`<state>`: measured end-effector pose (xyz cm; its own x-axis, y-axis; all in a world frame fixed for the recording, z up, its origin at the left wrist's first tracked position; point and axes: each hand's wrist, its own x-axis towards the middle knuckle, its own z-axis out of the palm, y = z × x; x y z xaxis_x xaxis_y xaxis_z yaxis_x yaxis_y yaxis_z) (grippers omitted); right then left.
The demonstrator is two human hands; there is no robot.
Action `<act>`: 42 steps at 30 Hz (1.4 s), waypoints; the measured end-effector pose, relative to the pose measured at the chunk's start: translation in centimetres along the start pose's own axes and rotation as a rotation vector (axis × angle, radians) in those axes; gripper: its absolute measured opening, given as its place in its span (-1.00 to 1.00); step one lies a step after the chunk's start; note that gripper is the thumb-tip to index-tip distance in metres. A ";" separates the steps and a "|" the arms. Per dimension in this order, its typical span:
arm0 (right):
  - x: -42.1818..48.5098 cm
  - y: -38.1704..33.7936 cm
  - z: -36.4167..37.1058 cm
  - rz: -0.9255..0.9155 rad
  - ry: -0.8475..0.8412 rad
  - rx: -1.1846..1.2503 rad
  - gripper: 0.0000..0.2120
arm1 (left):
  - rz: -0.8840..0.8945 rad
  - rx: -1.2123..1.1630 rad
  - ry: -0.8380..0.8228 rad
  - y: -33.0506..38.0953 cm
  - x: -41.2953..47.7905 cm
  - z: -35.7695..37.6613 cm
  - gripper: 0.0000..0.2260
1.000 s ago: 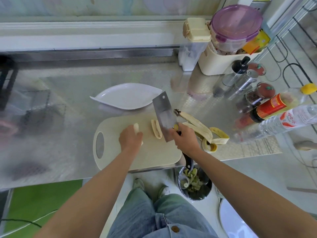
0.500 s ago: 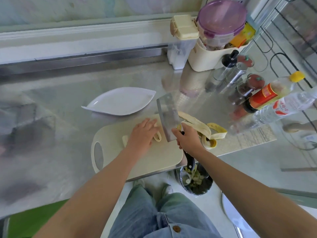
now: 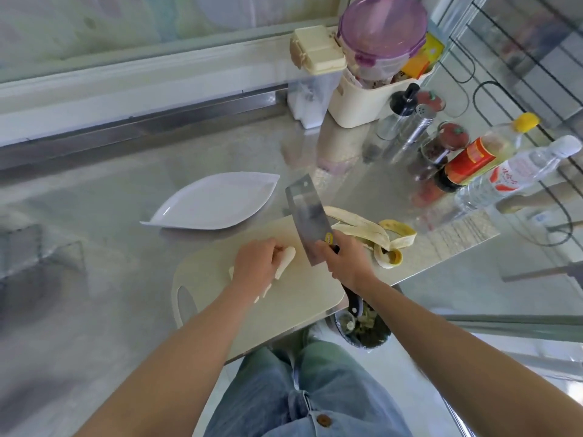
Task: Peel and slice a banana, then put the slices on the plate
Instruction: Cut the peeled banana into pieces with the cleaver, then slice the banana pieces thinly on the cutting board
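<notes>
Left hand (image 3: 255,263) curls over the pale, peeled banana (image 3: 286,257) on the board (image 3: 303,294); right hand (image 3: 344,263) grips a cleaver (image 3: 310,220) beside it. Floor bin (image 3: 367,334) holds green scraps.

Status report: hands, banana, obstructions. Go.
Left hand holds peeled banana on cutting board. Right hand grips cleaver, blade beside banana. No slices on plate. Peel lies beside board.

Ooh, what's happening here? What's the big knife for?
Someone is cutting up a peeled banana on a cutting board. The left hand holds the banana down. The right hand grips a big cleaver, its blade right beside the fruit. The peel lies to the right of the board. The white plate behind the board has no slices on it yet.
</notes>
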<state>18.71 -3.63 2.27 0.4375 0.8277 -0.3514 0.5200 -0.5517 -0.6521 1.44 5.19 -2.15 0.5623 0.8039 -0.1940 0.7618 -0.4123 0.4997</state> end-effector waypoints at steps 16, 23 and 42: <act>1.0 1.3 -0.9 -0.257 -0.140 -0.303 -0.68 | -0.243 0.347 0.132 -0.5 -5.4 1.0 -0.67; 0.8 1.4 -0.8 -0.373 -0.119 -0.392 -0.73 | -0.281 0.288 0.185 -3.0 -7.7 0.7 -0.63; -1.2 -2.0 2.7 -0.865 -0.231 -0.575 -0.65 | -0.953 -1.058 0.490 3.3 -6.4 -3.1 -0.71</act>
<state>15.17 -3.21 2.23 -0.3650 0.9277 -0.0784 0.8825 0.3178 -0.3468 -0.66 0.00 3.38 -0.3185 0.7330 -0.6011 0.0726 0.6511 0.7555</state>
